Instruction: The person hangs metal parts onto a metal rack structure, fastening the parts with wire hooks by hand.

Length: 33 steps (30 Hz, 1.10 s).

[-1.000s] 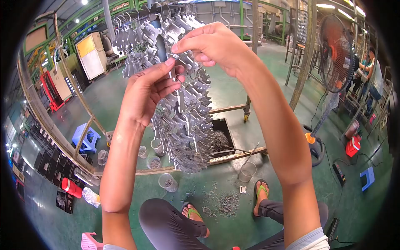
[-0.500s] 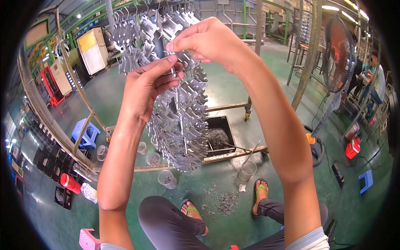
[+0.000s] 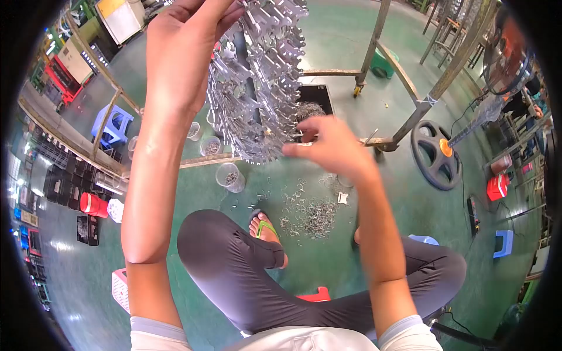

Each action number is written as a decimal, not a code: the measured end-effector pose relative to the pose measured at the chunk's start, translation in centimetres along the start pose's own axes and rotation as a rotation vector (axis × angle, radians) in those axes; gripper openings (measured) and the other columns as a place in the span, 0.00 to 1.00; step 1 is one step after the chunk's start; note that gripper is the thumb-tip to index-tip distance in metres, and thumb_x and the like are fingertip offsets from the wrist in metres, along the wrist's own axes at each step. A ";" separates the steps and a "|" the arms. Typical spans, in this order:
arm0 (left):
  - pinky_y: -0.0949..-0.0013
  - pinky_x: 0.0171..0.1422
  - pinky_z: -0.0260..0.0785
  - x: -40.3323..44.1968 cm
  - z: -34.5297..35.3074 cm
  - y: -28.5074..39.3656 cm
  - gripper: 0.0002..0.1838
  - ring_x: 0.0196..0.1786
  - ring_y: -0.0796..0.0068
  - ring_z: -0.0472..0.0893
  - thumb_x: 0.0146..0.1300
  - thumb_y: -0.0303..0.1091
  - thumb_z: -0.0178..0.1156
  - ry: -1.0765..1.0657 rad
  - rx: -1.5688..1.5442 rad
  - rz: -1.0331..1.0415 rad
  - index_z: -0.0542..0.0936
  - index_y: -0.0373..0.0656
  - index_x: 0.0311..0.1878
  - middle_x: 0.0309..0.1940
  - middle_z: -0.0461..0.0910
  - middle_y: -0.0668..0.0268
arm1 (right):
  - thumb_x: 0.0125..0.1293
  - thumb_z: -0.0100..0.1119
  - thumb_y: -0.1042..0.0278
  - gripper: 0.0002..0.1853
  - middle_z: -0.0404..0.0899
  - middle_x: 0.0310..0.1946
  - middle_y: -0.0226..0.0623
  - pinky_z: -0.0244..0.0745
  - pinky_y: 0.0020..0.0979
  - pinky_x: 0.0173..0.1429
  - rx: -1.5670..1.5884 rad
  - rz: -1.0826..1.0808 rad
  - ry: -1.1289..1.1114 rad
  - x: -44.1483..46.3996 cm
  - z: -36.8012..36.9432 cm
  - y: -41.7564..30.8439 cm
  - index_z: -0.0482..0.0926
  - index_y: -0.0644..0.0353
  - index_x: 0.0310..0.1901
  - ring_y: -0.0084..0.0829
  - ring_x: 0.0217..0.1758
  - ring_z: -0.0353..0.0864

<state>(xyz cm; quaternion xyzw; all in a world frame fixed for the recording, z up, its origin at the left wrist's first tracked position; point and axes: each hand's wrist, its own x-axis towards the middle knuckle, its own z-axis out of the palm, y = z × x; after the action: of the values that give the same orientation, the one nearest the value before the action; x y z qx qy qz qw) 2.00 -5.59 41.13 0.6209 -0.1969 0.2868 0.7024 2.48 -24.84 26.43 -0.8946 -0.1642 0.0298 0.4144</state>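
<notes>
A dense hanging bundle of shiny stamped metal brackets (image 3: 272,70) fills the upper middle of the head view. My left hand (image 3: 190,20) is raised at its upper left, fingers curled in; the top edge cuts off part of the hand, and what it may grip cannot be made out. Lower down, my right hand (image 3: 331,143) is at the bundle's lower right side, thumb and fingers apart with nothing visible between them. Behind it stands a black crate (image 3: 325,96) holding a tangle of thin metal pieces (image 3: 308,109).
Small bent wire pieces (image 3: 319,217) lie scattered on the green floor between my feet. Clear plastic cups (image 3: 229,177) stand left of them, by a rusty metal frame (image 3: 205,161). A fan base (image 3: 436,155) is on the right, a blue stool (image 3: 112,124) on the left.
My right hand has come down from the top of the bundle to its lower right side, its fingers parting. The view has tilted down, and my left hand now sits at the top edge.
</notes>
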 end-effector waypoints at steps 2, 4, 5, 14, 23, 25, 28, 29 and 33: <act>0.72 0.62 0.75 -0.3 0.0 -1.3 0.26 0.58 0.71 0.85 0.74 0.36 0.66 0.029 0.029 0.076 0.76 0.26 0.67 0.56 0.86 0.54 | 0.56 0.81 0.53 0.33 0.86 0.50 0.45 0.78 0.39 0.61 -0.056 0.089 0.048 -0.1 4.9 3.9 0.83 0.65 0.59 0.42 0.54 0.85; 0.73 0.64 0.74 -0.4 -0.3 -1.6 0.27 0.60 0.71 0.84 0.74 0.32 0.66 0.013 0.020 0.077 0.74 0.26 0.69 0.59 0.84 0.53 | 0.55 0.80 0.55 0.33 0.85 0.51 0.45 0.78 0.41 0.61 -0.068 0.092 0.134 0.2 9.5 7.6 0.82 0.64 0.60 0.45 0.56 0.84; 0.73 0.65 0.74 -0.6 0.0 -1.6 0.27 0.61 0.71 0.83 0.73 0.32 0.66 0.021 0.033 0.105 0.74 0.26 0.69 0.60 0.84 0.52 | 0.55 0.80 0.55 0.32 0.85 0.51 0.46 0.79 0.43 0.59 -0.075 0.079 0.172 0.2 11.2 8.7 0.83 0.63 0.58 0.47 0.56 0.84; 0.67 0.71 0.72 -1.8 -0.7 -2.9 0.24 0.63 0.67 0.82 0.70 0.28 0.68 0.012 0.101 0.278 0.78 0.27 0.65 0.61 0.83 0.50 | 0.62 0.73 0.64 0.11 0.85 0.35 0.45 0.79 0.46 0.43 0.161 0.000 0.322 -0.3 17.2 11.1 0.87 0.63 0.39 0.51 0.37 0.86; 0.63 0.59 0.79 -4.9 -6.6 -6.4 0.13 0.46 0.69 0.88 0.75 0.32 0.62 -0.266 0.117 0.042 0.84 0.31 0.51 0.45 0.88 0.56 | 0.63 0.71 0.66 0.08 0.85 0.32 0.43 0.78 0.44 0.39 0.109 -0.049 0.447 -0.2 16.8 12.7 0.87 0.62 0.35 0.46 0.33 0.85; 0.66 0.56 0.79 -6.0 -7.5 -7.7 0.12 0.45 0.72 0.87 0.74 0.33 0.64 -0.522 0.198 -0.164 0.85 0.33 0.52 0.43 0.89 0.58 | 0.63 0.71 0.65 0.08 0.85 0.33 0.42 0.78 0.44 0.39 0.113 -0.052 0.463 0.0 16.2 13.0 0.87 0.62 0.35 0.46 0.33 0.86; 0.70 0.48 0.78 -9.0 -7.8 -12.7 0.11 0.41 0.76 0.86 0.70 0.33 0.70 -0.703 0.450 -0.502 0.86 0.34 0.47 0.42 0.89 0.59 | 0.62 0.71 0.66 0.08 0.85 0.33 0.43 0.78 0.43 0.39 0.105 -0.044 0.457 -0.7 16.3 13.1 0.86 0.63 0.35 0.45 0.33 0.85; 0.71 0.46 0.78 -10.1 -7.5 -14.5 0.11 0.40 0.77 0.86 0.68 0.33 0.72 -0.684 0.537 -0.501 0.86 0.34 0.46 0.41 0.89 0.59 | 0.62 0.71 0.66 0.08 0.85 0.33 0.43 0.78 0.43 0.39 0.093 -0.068 0.468 -0.7 16.6 13.2 0.86 0.62 0.35 0.45 0.32 0.85; 0.74 0.38 0.77 -14.9 -7.8 -21.4 0.11 0.34 0.80 0.85 0.65 0.32 0.75 -0.615 0.623 -0.394 0.86 0.33 0.41 0.36 0.88 0.61 | 0.62 0.71 0.67 0.07 0.83 0.31 0.41 0.78 0.43 0.36 0.165 -0.063 0.452 -1.8 17.9 12.0 0.85 0.61 0.36 0.42 0.29 0.84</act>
<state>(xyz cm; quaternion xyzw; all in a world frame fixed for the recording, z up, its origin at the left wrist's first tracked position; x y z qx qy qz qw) 3.96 -1.68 14.30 0.8834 -0.1788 -0.0031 0.4331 0.64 -19.48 5.55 -0.8360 -0.0920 -0.1707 0.5132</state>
